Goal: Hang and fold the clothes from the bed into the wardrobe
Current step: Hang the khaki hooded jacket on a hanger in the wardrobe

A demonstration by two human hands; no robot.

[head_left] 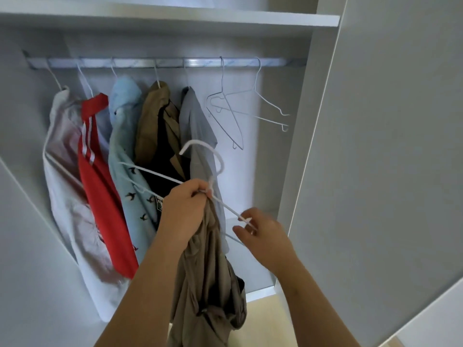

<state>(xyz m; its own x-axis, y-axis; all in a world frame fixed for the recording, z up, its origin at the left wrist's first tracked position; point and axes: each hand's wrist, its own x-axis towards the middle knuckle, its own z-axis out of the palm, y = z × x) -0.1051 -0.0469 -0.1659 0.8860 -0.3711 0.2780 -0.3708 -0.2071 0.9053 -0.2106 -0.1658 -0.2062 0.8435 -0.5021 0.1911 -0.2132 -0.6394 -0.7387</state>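
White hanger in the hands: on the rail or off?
Off. The white hanger has its hook free below the rail; the left hand grips its neck with a beige garment, the right hand holds one end.

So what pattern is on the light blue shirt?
Small dark birds on the light blue shirt, head view.

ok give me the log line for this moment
step: hang garment on hanger | left grip: holds hanger neck, garment | right grip: pinches hanger end | rail: two spare hangers
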